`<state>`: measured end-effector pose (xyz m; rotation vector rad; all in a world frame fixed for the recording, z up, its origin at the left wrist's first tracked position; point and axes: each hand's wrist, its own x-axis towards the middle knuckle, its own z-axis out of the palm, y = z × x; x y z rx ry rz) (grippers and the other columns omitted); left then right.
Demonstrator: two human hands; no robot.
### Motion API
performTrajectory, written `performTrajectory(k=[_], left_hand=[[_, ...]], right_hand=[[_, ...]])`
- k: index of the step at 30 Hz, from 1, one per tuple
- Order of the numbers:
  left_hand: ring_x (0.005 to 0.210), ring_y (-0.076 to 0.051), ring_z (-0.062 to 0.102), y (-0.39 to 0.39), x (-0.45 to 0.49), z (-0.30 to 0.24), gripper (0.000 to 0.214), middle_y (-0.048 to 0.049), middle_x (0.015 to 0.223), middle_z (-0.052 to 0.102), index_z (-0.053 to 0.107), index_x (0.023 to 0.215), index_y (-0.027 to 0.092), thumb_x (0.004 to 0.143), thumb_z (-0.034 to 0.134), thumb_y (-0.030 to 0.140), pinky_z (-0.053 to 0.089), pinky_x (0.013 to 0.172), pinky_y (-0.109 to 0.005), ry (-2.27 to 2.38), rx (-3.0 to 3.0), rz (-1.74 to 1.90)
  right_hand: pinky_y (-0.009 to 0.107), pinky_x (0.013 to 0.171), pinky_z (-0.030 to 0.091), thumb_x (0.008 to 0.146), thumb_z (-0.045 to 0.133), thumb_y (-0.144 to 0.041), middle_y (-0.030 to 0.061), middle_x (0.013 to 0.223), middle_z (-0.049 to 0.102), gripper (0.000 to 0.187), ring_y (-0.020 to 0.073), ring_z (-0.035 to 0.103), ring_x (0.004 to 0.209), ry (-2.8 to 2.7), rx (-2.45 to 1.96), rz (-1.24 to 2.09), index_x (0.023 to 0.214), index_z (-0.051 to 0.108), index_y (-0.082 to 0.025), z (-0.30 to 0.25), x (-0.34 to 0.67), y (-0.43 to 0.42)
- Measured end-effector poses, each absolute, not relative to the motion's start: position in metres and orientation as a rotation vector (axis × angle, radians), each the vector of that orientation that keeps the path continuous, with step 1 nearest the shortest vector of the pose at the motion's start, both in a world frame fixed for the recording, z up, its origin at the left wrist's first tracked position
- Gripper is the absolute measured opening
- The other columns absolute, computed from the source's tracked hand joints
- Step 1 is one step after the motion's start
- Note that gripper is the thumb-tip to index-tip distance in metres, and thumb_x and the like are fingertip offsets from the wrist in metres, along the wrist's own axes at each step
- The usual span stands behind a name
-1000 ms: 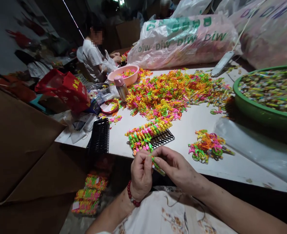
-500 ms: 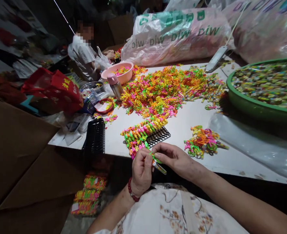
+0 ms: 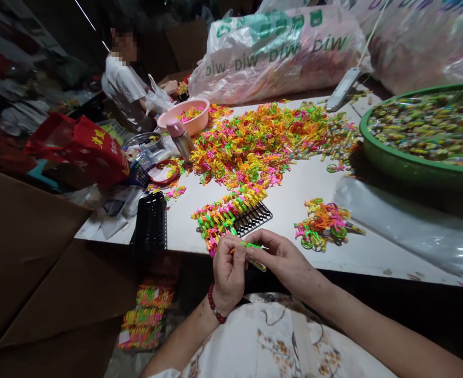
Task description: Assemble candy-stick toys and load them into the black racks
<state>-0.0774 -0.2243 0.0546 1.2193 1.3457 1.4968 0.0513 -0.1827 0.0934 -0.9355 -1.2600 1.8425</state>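
Observation:
At the table's front edge, my left hand (image 3: 229, 269) is closed in a pinch on a small clear tube (image 3: 258, 264) with coloured contents. Facing it, my right hand (image 3: 281, 256) pinches a bright green plastic piece (image 3: 252, 244) against the tube; the fingers hide where the two meet. Just beyond my hands lies a black plastic rack (image 3: 260, 216), its left part covered by rows of colourful plastic pieces (image 3: 219, 218). A small heap of similar loose pieces (image 3: 322, 223) lies to the right of my hands.
A large pile of coloured pieces (image 3: 247, 142) spreads behind the rack. Right stands a green basket (image 3: 416, 170) of small tubes, near a clear plastic sheet (image 3: 397, 226). Black racks (image 3: 151, 220), a flask (image 3: 180, 139) and a pink basin (image 3: 196, 125) stand left. A co-worker (image 3: 123, 86) sits beyond.
The green piece and the tube have turned slightly between my fingers, and the tube's tip sits a little higher. The whole view has shifted slightly.

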Motion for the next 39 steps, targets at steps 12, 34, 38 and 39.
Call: performTrajectory(k=[12,34,38,39], left_hand=[[0.064,-0.011,0.045,-0.224,-0.082,0.050,0.020,0.0010,0.074,0.047,0.051,0.087,0.019,0.099,0.037,0.026,0.038,0.063,-0.024,1.350,1.564,1.556],[0.068,-0.011,0.052,-0.228,-0.087,0.045,0.017,-0.0010,0.077,0.052,0.048,0.083,0.019,0.096,0.037,0.019,0.040,0.060,-0.023,1.371,1.839,1.549],[0.071,-0.011,0.052,-0.223,-0.085,0.048,0.017,-0.0017,0.078,0.053,0.046,0.082,0.019,0.096,0.037,0.017,0.040,0.062,-0.023,1.437,1.861,1.494],[0.071,-0.011,0.052,-0.222,-0.085,0.048,0.017,-0.0016,0.078,0.052,0.046,0.081,0.019,0.096,0.037,0.018,0.040,0.062,-0.023,1.445,1.850,1.479]], right_hand=[[0.030,0.083,0.048,0.091,0.056,-0.028,0.0058,0.094,0.065,0.018,0.0166,0.060,0.090,-1.666,-0.862,1.338,0.099,0.070,-0.021,0.098,0.056,-0.189],[0.027,0.066,0.041,0.090,0.050,-0.023,0.0008,0.080,0.054,0.009,0.0139,0.048,0.073,-1.767,-0.976,1.382,0.083,0.054,-0.019,0.089,0.050,-0.190],[0.029,0.071,0.042,0.090,0.046,-0.018,0.0024,0.083,0.054,0.009,0.0157,0.049,0.077,-1.870,-0.970,1.141,0.085,0.052,-0.020,0.088,0.050,-0.189],[0.030,0.071,0.042,0.090,0.045,-0.017,0.0029,0.083,0.054,0.009,0.0161,0.050,0.078,-1.883,-0.967,1.098,0.085,0.053,-0.020,0.087,0.049,-0.188]])
